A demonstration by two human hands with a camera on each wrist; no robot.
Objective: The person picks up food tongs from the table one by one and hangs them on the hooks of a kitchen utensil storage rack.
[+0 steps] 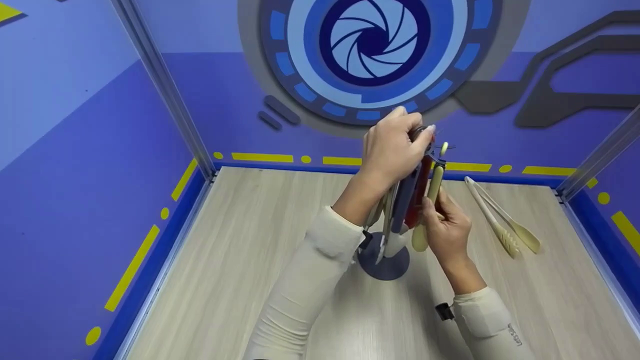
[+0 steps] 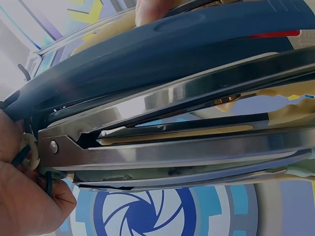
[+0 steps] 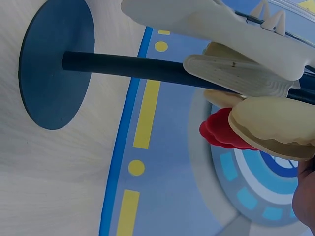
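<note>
A display stand with a round dark base [image 1: 382,270] and a post [image 3: 133,66] carries several kitchen tongs hanging from its top. My left hand [image 1: 392,147] grips the top of the stand, its fingers curled around the hanging loops, which partly hide behind them. With thumb and fingers, my right hand [image 1: 447,225] holds pale yellow tongs [image 1: 436,182] on the stand's right side; their scalloped heads [image 3: 273,120] show in the right wrist view. Beside them hang red tongs [image 1: 417,195] and dark blue-grey tongs [image 2: 147,64]. Steel-armed tongs [image 2: 172,155] fill the left wrist view.
Cream tongs [image 1: 500,220], one end slotted and the other spoon-shaped, lie spread on the wooden table [image 1: 240,260] to the right. Blue printed panels [image 1: 300,75] with metal corner posts [image 1: 172,100] enclose the back and sides.
</note>
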